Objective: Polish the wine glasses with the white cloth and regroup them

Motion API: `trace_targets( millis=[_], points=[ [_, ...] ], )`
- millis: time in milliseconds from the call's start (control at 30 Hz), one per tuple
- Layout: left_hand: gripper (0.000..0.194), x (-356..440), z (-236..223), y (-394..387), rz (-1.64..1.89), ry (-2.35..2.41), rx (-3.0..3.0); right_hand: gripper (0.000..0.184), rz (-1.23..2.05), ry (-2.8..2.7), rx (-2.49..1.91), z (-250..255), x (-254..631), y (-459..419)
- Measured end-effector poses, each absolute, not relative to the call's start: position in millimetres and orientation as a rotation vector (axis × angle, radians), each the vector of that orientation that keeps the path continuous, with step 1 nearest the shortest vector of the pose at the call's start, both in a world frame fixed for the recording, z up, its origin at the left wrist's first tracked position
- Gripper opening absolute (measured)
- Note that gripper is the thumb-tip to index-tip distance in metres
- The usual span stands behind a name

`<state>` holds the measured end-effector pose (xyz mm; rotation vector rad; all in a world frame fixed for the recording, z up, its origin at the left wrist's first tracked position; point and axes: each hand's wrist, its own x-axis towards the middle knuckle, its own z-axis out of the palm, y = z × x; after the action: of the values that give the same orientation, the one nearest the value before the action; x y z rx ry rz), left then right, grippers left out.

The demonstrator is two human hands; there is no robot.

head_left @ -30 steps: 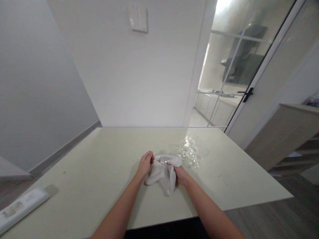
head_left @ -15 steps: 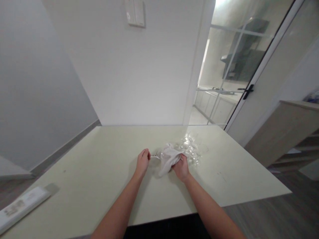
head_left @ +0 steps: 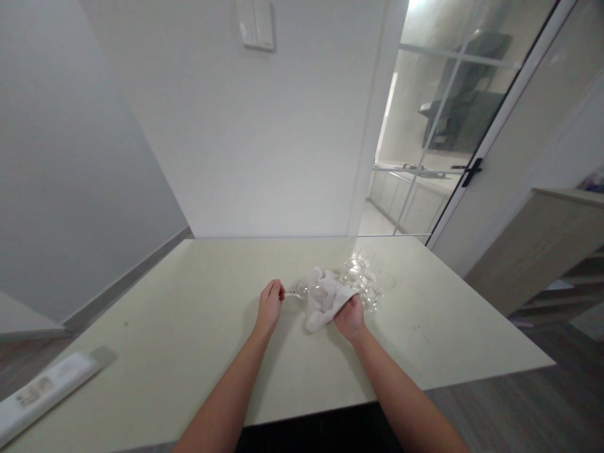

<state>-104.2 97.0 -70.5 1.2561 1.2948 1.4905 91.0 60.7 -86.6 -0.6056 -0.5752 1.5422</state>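
My left hand (head_left: 270, 302) is closed, its fingertips pinching the thin end of a clear, rounded glass-like piece (head_left: 302, 290). This piece points to the right and is partly covered by a crumpled white cloth (head_left: 323, 303). My right hand (head_left: 350, 318) grips the cloth's right side from below, and the fingers are partly hidden under its folds. Just behind and right of the cloth lies a tangled cluster of clear, shiny pieces (head_left: 361, 277); their exact kind is too small and glary to make out.
The pale table (head_left: 189, 352) meets a white wall (head_left: 264, 157) at its far edge. A long white box (head_left: 47, 393) lies at the table's left front. To the right are a glass-paned door with a black handle (head_left: 472, 171) and a wooden shelf unit (head_left: 523, 251).
My right hand and the cloth have shifted to the right, and more of the clear rounded piece shows. The left hand keeps its pinch in nearly the same place.
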Motion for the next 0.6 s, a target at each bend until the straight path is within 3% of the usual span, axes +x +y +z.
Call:
trace_targets(
  millis=[167,433,600],
  points=[
    [0.035,-103,-71,97,1.454,1.294,1.259,0.019,1.441,-0.586,-0.799,-94,87,65],
    [0.035,-103,-67,94,1.433,1.266,1.263,0.039,1.374,-0.670,-0.791,-92,83,66],
    [0.039,-98,-68,89,1.292,1.140,1.459,0.046,1.550,-0.853,-0.983,-94,86,56]
  ],
)
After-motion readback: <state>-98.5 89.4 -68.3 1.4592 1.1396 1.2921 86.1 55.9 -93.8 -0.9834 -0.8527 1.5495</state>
